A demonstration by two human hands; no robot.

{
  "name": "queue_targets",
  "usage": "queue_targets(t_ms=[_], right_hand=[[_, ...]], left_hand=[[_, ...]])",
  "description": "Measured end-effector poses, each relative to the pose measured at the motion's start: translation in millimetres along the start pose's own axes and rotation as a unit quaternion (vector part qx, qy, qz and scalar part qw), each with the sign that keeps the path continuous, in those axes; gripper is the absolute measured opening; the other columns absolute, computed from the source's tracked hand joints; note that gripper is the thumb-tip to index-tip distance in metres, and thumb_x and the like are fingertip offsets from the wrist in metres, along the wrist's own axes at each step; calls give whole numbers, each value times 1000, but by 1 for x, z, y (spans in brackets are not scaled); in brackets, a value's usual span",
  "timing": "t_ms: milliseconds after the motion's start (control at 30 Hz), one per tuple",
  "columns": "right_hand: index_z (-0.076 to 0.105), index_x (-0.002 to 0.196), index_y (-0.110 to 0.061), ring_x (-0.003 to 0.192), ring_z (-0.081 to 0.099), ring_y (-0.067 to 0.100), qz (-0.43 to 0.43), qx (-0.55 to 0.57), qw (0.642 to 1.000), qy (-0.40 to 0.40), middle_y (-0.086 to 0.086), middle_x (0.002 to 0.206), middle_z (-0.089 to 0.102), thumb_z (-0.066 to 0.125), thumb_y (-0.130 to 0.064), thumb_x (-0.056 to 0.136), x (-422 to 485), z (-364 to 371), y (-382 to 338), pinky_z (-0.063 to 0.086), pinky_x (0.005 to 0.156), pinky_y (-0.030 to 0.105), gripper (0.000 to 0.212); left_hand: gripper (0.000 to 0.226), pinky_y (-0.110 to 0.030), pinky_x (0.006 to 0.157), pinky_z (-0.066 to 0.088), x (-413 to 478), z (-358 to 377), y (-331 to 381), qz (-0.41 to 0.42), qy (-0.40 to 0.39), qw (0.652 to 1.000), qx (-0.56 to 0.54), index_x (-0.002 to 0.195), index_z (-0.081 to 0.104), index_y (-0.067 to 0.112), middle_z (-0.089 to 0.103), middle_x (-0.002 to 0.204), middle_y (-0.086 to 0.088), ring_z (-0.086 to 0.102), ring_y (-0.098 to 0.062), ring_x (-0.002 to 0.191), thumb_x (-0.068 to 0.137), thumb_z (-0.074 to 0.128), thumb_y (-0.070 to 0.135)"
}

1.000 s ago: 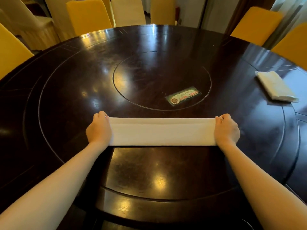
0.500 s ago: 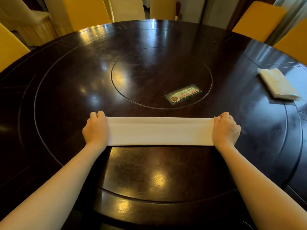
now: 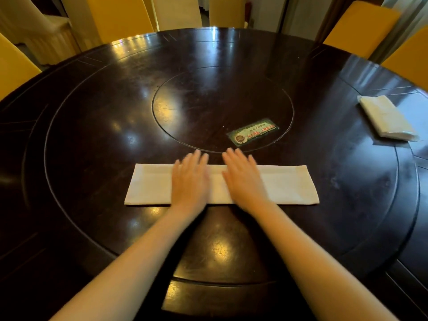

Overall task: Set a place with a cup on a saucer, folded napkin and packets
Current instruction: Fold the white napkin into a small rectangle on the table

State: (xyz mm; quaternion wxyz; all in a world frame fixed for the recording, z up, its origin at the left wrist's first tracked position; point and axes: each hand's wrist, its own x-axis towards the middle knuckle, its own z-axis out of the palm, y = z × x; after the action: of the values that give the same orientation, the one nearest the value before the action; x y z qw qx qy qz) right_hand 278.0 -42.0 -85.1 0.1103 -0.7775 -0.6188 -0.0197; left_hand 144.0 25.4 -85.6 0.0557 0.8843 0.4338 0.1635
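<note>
Both hands shifted from the ends of the napkin [image 3: 221, 184] to its middle, left hand [image 3: 190, 181] and right hand [image 3: 243, 181] flat with fingers released, napkin strip near the label [image 3: 253, 132] on the tabletop [image 3: 92, 135], pressed for further folding.

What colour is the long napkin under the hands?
White, plain, no pattern visible: the napkin lies flat on the dark table. Seen in the head view.

head cam | looks forward-down | close above round table [image 3: 92, 135] | single view
</note>
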Motion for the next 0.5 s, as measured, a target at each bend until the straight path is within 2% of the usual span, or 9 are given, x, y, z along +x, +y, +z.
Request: queue_targets(t_ms=[67, 133, 267, 500], right_hand=[[14, 148, -13, 146, 5, 24, -25, -13, 998, -52, 7, 158, 13, 21, -30, 100, -2, 15, -15, 6, 117, 44, 52], [12, 148, -13, 146, 4, 24, -18, -19, 998, -63, 7, 158, 12, 18, -31, 100, -6, 23, -16, 3, 117, 42, 52], [9, 149, -19, 146, 0, 18, -9, 13, 997, -76, 1, 159, 7, 11, -40, 100, -4, 24, -10, -2, 116, 39, 53], [5, 148, -25, 146, -2, 17, -16, -4, 996, -84, -3, 159, 4, 5, -51, 95, -7, 25, 2, -7, 114, 37, 59]], left_hand=[[49, -43, 117, 2, -3, 17, 10, 20, -67, 997, 19, 147, 19, 19, 17, 157, -1, 9, -18, 145, 99, 23, 30], [50, -43, 116, -5, -3, 27, 6, 5, -108, 993, 44, 148, 10, 21, 8, 159, 2, -1, -15, 146, 100, 16, 32], [54, -44, 116, -4, -2, 29, -1, 3, -117, 992, 51, 149, 7, 22, 3, 159, 3, -2, -13, 146, 97, 12, 38], [70, -42, 117, -1, -6, 22, -21, -29, -118, 992, 43, 149, 8, 21, 3, 159, 2, -1, -14, 146, 91, 14, 59]])
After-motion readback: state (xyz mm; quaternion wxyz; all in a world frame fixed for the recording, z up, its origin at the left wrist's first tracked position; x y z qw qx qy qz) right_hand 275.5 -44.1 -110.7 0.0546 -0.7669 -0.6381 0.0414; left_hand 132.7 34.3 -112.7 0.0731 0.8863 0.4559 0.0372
